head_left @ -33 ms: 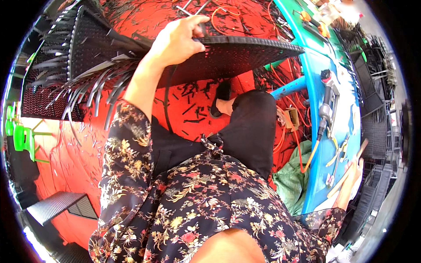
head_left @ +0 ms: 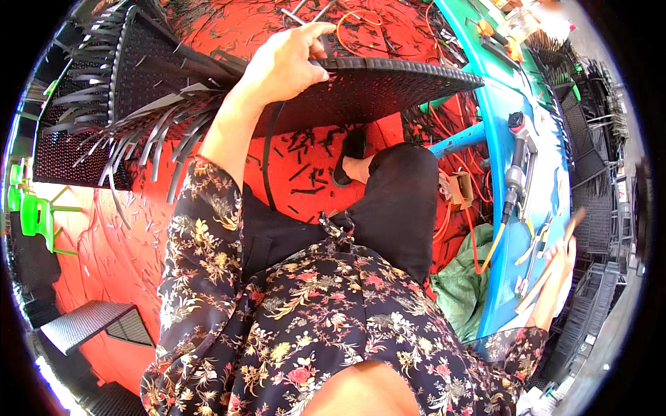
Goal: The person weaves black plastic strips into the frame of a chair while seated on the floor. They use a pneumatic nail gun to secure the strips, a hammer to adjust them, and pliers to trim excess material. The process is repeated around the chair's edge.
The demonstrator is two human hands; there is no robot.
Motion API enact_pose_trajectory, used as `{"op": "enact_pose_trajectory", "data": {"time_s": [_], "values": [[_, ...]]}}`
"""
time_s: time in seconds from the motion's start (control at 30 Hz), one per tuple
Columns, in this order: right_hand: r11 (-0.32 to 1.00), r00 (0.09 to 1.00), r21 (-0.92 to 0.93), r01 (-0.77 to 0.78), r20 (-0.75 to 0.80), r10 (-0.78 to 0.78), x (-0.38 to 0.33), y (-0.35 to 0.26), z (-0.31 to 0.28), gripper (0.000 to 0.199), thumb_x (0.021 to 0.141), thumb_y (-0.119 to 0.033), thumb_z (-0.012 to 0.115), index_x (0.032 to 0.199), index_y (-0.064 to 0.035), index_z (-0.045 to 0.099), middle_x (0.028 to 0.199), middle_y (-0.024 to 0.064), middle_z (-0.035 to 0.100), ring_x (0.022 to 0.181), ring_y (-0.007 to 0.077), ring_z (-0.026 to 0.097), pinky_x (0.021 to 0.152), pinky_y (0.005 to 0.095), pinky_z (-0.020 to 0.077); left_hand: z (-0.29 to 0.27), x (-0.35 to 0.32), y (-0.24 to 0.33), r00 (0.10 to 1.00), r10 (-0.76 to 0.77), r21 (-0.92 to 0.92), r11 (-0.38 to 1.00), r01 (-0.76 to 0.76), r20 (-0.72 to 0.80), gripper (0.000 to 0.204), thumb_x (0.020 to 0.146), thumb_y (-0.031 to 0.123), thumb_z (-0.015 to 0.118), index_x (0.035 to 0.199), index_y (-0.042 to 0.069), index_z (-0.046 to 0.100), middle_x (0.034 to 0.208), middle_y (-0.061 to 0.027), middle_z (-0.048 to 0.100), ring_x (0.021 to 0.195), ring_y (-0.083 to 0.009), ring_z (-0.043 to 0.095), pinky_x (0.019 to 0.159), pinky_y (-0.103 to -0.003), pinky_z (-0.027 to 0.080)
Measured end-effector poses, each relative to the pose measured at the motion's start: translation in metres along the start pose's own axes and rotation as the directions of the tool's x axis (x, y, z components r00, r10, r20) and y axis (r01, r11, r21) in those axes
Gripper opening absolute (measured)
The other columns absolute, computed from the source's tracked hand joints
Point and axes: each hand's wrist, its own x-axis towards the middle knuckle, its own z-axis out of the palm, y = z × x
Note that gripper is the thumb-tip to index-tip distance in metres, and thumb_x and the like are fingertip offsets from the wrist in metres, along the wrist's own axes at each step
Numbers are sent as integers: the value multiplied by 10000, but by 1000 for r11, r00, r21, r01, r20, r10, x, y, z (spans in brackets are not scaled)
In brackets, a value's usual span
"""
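Observation:
A large piece of black woven wicker furniture point(head_left: 374, 87) stands in front of me, its rim running left to right. Loose flat black strips point(head_left: 163, 135) hang in a bunch from its left part. My left hand point(head_left: 288, 62) is closed over the rim, fingers curled to the far side and thumb on the near side. Out to the right, my right hand point(head_left: 557, 270) lies over the blue table with its fingers closed on a light wooden stick point(head_left: 535, 295). The fingers partly cover the stick, so its exact kind cannot be made out.
On the blue table point(head_left: 499, 270) lie a grey air tool point(head_left: 515, 166) with an orange hose point(head_left: 479, 256) and several hand tools point(head_left: 534, 243). Black scraps litter the red floor point(head_left: 111, 270). Green stools point(head_left: 38, 215) stand left; a green sack point(head_left: 463, 284) slumps by the table.
My right hand and the wooden stick have shifted slightly forward over the table. My left hand keeps its hold on the wicker rim.

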Motion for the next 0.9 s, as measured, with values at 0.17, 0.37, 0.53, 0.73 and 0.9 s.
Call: {"op": "enact_pose_trajectory", "data": {"time_s": [0.17,0.37,0.53,0.73,0.9], "values": [[953,751,289,90,609,-256,-64,-106,183,622,851,-169,626,1394,-14,363,897,78,607,634,104,549,529,222,455,2,3,21,999,-17,29,999,18,-28,726,653,9,688,1341,59,462,961,-143,657,869,-199,637,788,-307,494],[821,432,477,313,699,-570,-130,-177,294,493,904,-18,478,1385,-2,372,911,69,596,654,63,534,586,201,454,6,8,38,996,62,48,997,-59,-64,717,646,76,698,1318,30,450,960,-145,666,872,-266,661,770,-355,517],[780,421,320,537,699,-577,-133,-174,330,449,906,-14,509,1348,11,435,876,76,619,590,73,538,557,221,471,2,12,56,999,35,60,998,-34,-15,857,664,20,680,1420,50,278,912,-166,645,833,-313,647,725,-388,527],[802,441,439,404,675,-592,-136,-185,327,464,912,-15,508,1367,6,421,900,67,617,599,56,514,548,203,452,1,9,50,996,62,56,997,-58,-70,822,667,0,660,1405,39,302,892,-171,646,790,-305,651,702,-373,530],[801,442,312,510,704,-556,-137,-175,338,439,878,19,543,1309,26,462,923,74,634,620,83,558,561,231,475,-4,11,50,999,-3,78,997,7,-46,835,674,2,665,1417,30,286,886,-170,653,814,-302,653,713,-370,528]]}}
